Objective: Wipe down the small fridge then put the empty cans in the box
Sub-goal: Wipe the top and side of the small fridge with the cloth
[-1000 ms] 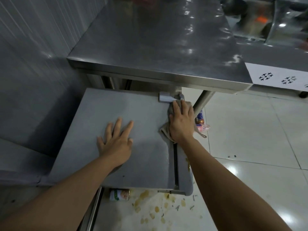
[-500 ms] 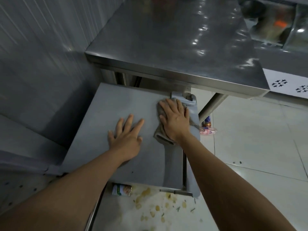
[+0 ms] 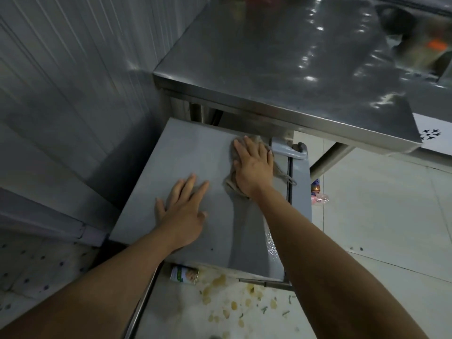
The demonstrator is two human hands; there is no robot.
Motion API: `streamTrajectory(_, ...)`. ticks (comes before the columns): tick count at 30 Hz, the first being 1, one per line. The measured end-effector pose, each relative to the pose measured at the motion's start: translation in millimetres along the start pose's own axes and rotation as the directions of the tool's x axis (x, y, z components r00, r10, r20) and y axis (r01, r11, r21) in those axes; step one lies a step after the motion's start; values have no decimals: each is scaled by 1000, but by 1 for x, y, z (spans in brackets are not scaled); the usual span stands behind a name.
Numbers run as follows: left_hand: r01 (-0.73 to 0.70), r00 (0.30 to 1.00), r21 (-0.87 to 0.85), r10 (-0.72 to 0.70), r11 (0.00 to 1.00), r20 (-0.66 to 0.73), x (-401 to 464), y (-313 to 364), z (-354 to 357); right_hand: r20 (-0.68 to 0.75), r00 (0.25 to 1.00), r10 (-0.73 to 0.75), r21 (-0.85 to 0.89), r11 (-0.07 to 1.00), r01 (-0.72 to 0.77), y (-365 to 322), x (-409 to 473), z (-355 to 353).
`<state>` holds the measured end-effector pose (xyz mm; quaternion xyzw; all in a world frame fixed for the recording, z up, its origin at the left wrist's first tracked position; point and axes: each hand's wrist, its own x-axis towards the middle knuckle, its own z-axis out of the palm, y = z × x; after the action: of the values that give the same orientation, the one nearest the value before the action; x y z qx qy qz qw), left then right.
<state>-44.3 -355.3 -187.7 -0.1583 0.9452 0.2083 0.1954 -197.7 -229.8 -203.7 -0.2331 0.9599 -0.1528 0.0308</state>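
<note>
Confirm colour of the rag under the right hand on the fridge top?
Greyish-brown cloth rag, frayed at its edge; seen in the head view.

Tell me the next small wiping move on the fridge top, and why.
Probably drag the cloth toward you under the right hand: it sits at the far edge of the fridge top, with bare surface nearer; the left hand braces flat.

One fridge (image 3: 195,167) — one rag (image 3: 236,155), two cans (image 3: 184,274) (image 3: 315,186), two hands (image 3: 182,211) (image 3: 253,165).
</note>
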Motion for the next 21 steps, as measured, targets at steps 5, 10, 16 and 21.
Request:
streamTrajectory(5,-12,995,-60,6,998,-95,-12,-2,-3,76,939,-337,79,940,331,-17,-92,-1)
streamTrajectory(10,50,997,-36,-53,998,-62,-27,-8,3,112,961,-252,-9,967,255,0,-31,-8)
streamTrajectory(16,21,999,-156,-28,988,-41,-25,-13,5,82,990,-111,2,994,111,-30,-37,3)
streamTrajectory(21,-57,984,-217,18,974,-178,-40,-21,5,95,970,-222,7,975,223,-61,-144,7)
